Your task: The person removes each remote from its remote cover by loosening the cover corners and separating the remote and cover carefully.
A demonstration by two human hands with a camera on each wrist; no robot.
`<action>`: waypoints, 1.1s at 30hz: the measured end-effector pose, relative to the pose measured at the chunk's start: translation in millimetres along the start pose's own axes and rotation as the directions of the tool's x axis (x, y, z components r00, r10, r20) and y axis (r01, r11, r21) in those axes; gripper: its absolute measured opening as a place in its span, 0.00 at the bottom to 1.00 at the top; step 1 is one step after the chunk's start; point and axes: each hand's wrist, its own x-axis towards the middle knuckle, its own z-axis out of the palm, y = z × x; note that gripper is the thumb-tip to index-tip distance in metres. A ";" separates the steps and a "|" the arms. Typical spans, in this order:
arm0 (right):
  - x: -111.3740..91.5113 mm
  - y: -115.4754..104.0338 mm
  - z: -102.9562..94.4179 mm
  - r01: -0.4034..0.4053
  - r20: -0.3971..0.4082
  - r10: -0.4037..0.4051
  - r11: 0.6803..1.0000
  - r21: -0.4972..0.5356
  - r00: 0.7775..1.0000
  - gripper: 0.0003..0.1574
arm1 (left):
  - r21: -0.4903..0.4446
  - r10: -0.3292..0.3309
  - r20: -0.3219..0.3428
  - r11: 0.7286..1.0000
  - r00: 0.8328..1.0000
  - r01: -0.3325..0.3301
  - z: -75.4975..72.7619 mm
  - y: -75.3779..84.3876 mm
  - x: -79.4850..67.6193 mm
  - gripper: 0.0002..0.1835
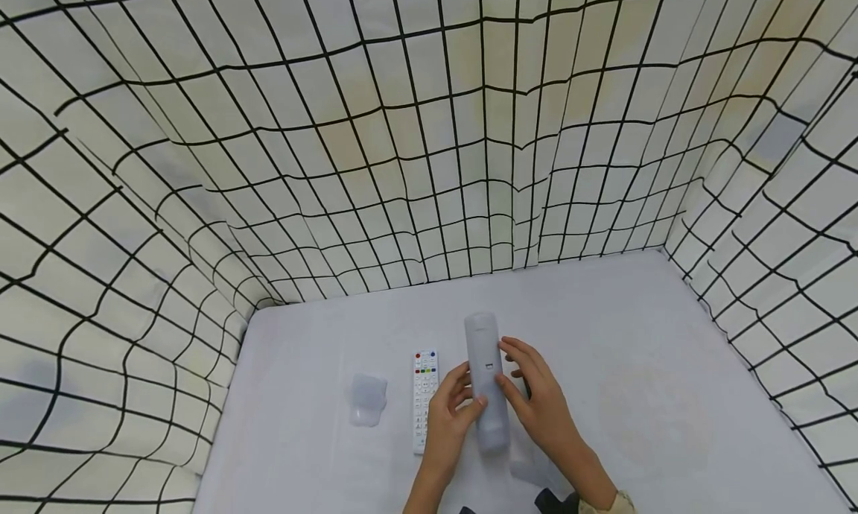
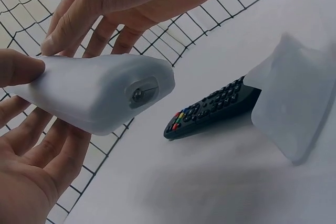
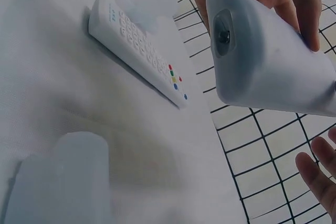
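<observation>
A remote control (image 1: 485,395) in a milky translucent sleeve stands out over the table, its back showing in the head view. My left hand (image 1: 447,419) grips its left side, thumb over the back and fingers beneath. At the right edge, the thumb and index finger of my right hand (image 1: 536,395) hold it. An oval opening (image 2: 143,92) in the near end shows something small and shiny. Beside my left hand lies a white remote control (image 1: 425,395), partly covered by it. A black remote control (image 2: 210,108), mostly hidden by my right hand from above, lies on the right.
A clear sleeve (image 1: 367,400) lies left of the white remote. Another translucent sleeve (image 2: 299,98) overlaps the black remote in the left wrist view. Black-gridded white cloth walls (image 1: 402,164) surround the back and sides of the white-covered table (image 1: 315,365).
</observation>
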 end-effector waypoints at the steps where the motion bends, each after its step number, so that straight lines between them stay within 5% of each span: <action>1: 0.0 0.3 0.0 -0.004 0.002 0.004 1.000 0.002 1.000 0.36 | 0.002 0.000 0.001 1.000 1.000 0.000 -0.1 -0.3 -0.1 0.30; 17: 12.0 -0.3 -8.0 -0.014 -0.064 0.014 1.000 0.002 0.998 0.37 | 0.105 0.023 0.044 0.994 0.999 -0.028 1.7 -0.1 -6.2 0.28; 25: 17.0 7.5 -16.2 0.077 -0.112 -0.086 0.994 -0.080 0.990 0.35 | 0.232 0.030 0.082 0.972 0.996 -0.048 -1.0 1.4 -11.2 0.26; 29: 13.7 15.4 -19.2 0.173 -0.113 -0.203 0.957 -0.233 0.973 0.28 | 0.310 0.027 0.107 0.949 0.994 -0.059 -6.7 1.2 -14.1 0.26; 33: 11.8 20.6 -19.5 0.302 -0.095 -0.364 0.870 -0.390 0.926 0.18 | 0.338 0.013 0.150 0.939 0.989 -0.063 -10.1 -1.7 -14.2 0.26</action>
